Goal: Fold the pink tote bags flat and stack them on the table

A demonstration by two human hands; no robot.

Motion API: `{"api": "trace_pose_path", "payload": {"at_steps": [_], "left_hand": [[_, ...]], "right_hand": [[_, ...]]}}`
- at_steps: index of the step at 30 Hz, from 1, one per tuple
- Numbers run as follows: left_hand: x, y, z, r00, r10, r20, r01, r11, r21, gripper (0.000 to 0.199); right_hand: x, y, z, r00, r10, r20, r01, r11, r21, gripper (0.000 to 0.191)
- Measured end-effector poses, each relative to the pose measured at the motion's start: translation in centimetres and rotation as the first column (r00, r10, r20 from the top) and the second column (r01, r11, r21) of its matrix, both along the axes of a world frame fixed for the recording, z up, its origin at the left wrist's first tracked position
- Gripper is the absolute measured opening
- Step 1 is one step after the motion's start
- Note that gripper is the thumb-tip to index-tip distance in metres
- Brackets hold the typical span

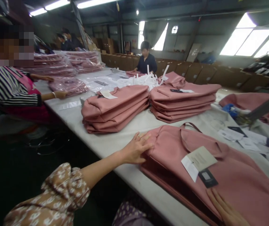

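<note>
A pink bag (167,150) lies on its side at the near edge of the table, with another pink layer under it. My left hand (136,148) rests against the bag's left end, fingers spread over its corner. My right hand (226,208) lies flat on the bag's near side, fingers stretched out, partly cut off by the frame. Between the hands, a cream and white paper tag (200,158) and a black tag (208,178) lie on the bag. A pink strap handle (183,138) loops up on the bag's far side.
Two stacks of pink bags, a left stack (115,110) and a right stack (183,100), stand beyond on the white table (78,117). Loose tags (247,139) lie at right. A co-worker's hand (60,94) is by a plastic-wrapped bag (69,86) at left. Another person (146,61) stands behind.
</note>
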State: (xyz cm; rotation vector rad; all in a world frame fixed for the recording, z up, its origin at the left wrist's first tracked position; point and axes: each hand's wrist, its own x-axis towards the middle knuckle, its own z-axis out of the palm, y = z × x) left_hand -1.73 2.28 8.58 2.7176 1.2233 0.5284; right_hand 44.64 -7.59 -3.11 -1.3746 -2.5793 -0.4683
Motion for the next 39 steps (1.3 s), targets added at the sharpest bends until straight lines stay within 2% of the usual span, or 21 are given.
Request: {"api": "trace_pose_path", "payload": {"at_steps": [2, 4, 6, 9, 11, 13, 15, 17, 19, 22, 24, 25, 27, 28, 31, 34, 37, 39], "left_hand": [[3.1, -0.9, 2.0, 0.98, -0.135, -0.146, 0.149, 0.985, 0.088, 0.089], [5.9, -1.6, 1.7, 0.954, -0.166, -0.248, 0.207, 0.967, 0.148, 0.081], [7.4, -2.3, -0.6, 0.939, -0.121, -0.322, 0.187, 0.965, 0.182, 0.069], [7.5, -3.4, -4.9, 0.916, -0.044, -0.4, 0.14, 0.966, 0.216, 0.068], [7.4, -3.8, -5.8, 0.909, -0.004, -0.418, 0.104, 0.97, 0.218, 0.07], [8.6, -4.0, -4.4, 0.918, 0.029, -0.396, 0.058, 0.977, 0.207, 0.064], [11.7, -4.5, -1.7, 0.947, -0.004, -0.321, 0.07, 0.979, 0.192, 0.066], [16.2, -5.3, 0.7, 0.956, -0.154, -0.248, 0.188, 0.975, 0.118, 0.074], [21.0, -6.2, 1.9, 0.916, -0.336, -0.219, 0.338, 0.941, -0.029, 0.081], [26.9, -7.0, 1.9, 0.842, -0.507, -0.184, 0.485, 0.861, -0.152, 0.083], [29.7, -7.4, 1.8, 0.789, -0.588, -0.176, 0.573, 0.809, -0.132, 0.081], [30.9, -7.5, 1.9, 0.779, -0.596, -0.195, 0.586, 0.802, -0.113, 0.081], [33.3, -7.6, 2.2, 0.795, -0.537, -0.284, 0.541, 0.838, -0.07, 0.083], [34.6, -7.6, 2.4, 0.812, -0.482, -0.328, 0.495, 0.867, -0.05, 0.083], [38.1, -6.4, 2.1, 0.823, -0.392, -0.41, 0.405, 0.913, -0.06, 0.082], [39.9, -4.4, 1.5, 0.78, -0.435, -0.449, 0.426, 0.896, -0.127, 0.074], [39.6, -3.3, 1.3, 0.715, -0.517, -0.471, 0.503, 0.848, -0.167, 0.061], [38.8, -3.5, 0.9, 0.67, -0.57, -0.476, 0.548, 0.812, -0.201, 0.061]], "right_hand": [[-0.7, -0.6, 0.6, 0.994, -0.072, 0.078, 0.071, 0.997, 0.008, 0.087], [-1.9, -1.1, 1.4, 0.988, -0.109, 0.108, 0.107, 0.994, 0.019, 0.081], [-3.0, -1.5, 2.0, 0.983, -0.154, 0.104, 0.153, 0.988, 0.013, 0.071], [-4.5, -1.9, 2.3, 0.969, -0.247, 0.025, 0.247, 0.969, 0.018, 0.062], [-5.3, -2.1, 2.2, 0.956, -0.287, -0.065, 0.288, 0.958, 0.004, 0.058], [-6.0, -2.0, 2.3, 0.945, -0.301, -0.13, 0.301, 0.953, -0.016, 0.054], [-6.5, -1.4, 2.4, 0.939, -0.305, -0.159, 0.307, 0.952, -0.01, 0.048], [-6.8, -1.0, 2.7, 0.935, -0.302, -0.187, 0.31, 0.951, 0.015, 0.04], [-6.7, -1.4, 3.2, 0.931, -0.285, -0.228, 0.303, 0.952, 0.049, 0.034], [-5.1, -4.3, 4.2, 0.907, -0.276, -0.318, 0.325, 0.939, 0.113, 0.038], [-3.2, -7.2, 4.6, 0.854, -0.291, -0.431, 0.402, 0.896, 0.191, 0.037], [-2.0, -8.6, 4.6, 0.822, -0.313, -0.476, 0.453, 0.866, 0.212, 0.036], [0.3, -10.5, 4.4, 0.777, -0.37, -0.51, 0.528, 0.824, 0.206, 0.036], [1.4, -10.9, 4.1, 0.774, -0.397, -0.494, 0.537, 0.824, 0.179, 0.036], [3.6, -10.2, 2.8, 0.813, -0.387, -0.434, 0.473, 0.875, 0.106, 0.036], [4.2, -8.9, 1.5, 0.804, -0.406, -0.434, 0.468, 0.883, 0.041, 0.035], [3.9, -8.8, 0.8, 0.753, -0.464, -0.467, 0.506, 0.862, -0.04, 0.045], [3.9, -9.2, 0.6, 0.712, -0.493, -0.5, 0.503, 0.855, -0.127, 0.051]]}}
